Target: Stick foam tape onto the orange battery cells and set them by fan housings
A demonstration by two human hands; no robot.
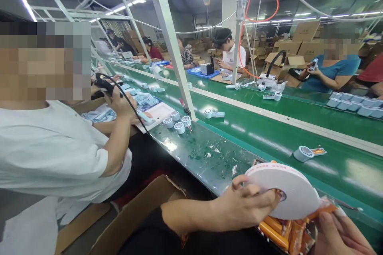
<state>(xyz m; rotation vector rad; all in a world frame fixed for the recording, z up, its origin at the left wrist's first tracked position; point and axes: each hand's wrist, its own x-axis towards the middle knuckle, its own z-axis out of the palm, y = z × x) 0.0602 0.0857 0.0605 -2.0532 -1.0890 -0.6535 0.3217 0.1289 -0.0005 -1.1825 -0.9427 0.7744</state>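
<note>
A large white roll of double-sided tape (pixel 287 193) stands tilted at the lower right. My left hand (pixel 248 203) is closed on it, the fingers reaching over its face to the centre hole. By the roll's right edge, my right hand (pixel 338 229) pinches an orange battery (pixel 326 209) that has a thin wire with a small white plug. The battery's end meets the tape edge, though whether they stick together I cannot tell. Below the roll lie several orange batteries (pixel 273 236) in a box, partly hidden by the roll and my hands.
A green conveyor belt (pixel 257 127) runs past the bench, carrying a white round housing (pixel 304 153) with an orange battery. More white housings (pixel 179 128) sit on the bench near a metal post (pixel 172 44). A co-worker (pixel 54 147) holds a black corded tool at left; a cardboard box (pixel 140 211) stands below.
</note>
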